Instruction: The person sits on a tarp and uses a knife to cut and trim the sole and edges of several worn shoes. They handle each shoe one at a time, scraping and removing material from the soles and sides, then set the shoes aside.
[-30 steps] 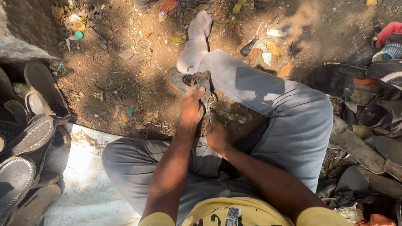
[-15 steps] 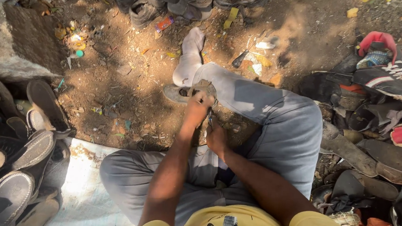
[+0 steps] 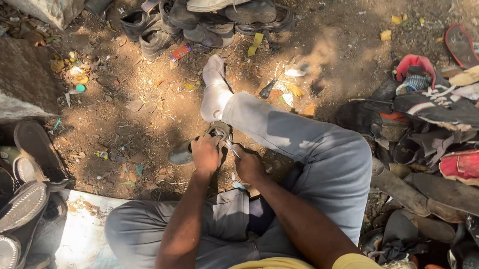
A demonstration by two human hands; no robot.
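I sit on the dirt in grey trousers, one leg stretched out with a white sock [image 3: 215, 95] on its foot. A worn dark shoe [image 3: 182, 154] lies on the ground under that leg. My left hand [image 3: 206, 154] grips the shoe from above. My right hand [image 3: 248, 167] is closed beside it, pinching a thin pale tool [image 3: 232, 149] whose tip points at the shoe. Most of the shoe is hidden by my hands and leg.
A pile of old shoes [image 3: 216, 5] lies at the far top, another heap of shoes and sandals [image 3: 449, 112] fills the right side, and dark soles [image 3: 8, 201] are stacked at the left. Rough stone blocks [image 3: 8, 74] stand at the upper left. A white sheet [image 3: 83, 236] lies under me.
My head has tilted, so the far shoe pile has come into view. Both hands stay on the shoe under my leg, with only small shifts.
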